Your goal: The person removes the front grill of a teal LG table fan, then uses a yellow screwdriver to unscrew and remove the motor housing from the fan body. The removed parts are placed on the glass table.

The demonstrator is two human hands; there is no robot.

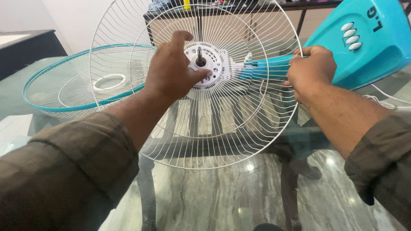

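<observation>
In the head view, a table fan lies on its side over a glass table (25,92). The left hand (171,70) is at the middle of the white rear wire guard (214,137), which stands almost upright and faces the camera. The fingers of this hand are bent around the round white plastic hub (210,64); the thumb (199,76) presses on the near edge of the hub and the index finger (183,36) curls over the top. In the centre of the hub a short dark metal shaft (200,55) points toward the camera, just to the right of the fingers and not covered by them.

The right hand (310,70) is on the right, behind the edge of the guard. It is clenched around the turquoise neck (267,68) of the fan, between the hub and the turquoise base (368,38). The base is at the far right and has four white oval buttons (351,36) in a row. A white cable (391,102) runs on the table under the base.

On the left, farther away, the second guard (64,96) with a turquoise rim lies tilted on the glass, partly behind the white guard. Both forearms have dark olive sleeves (64,171). Through the glass I see the dark table frame and a marble floor (222,201)
</observation>
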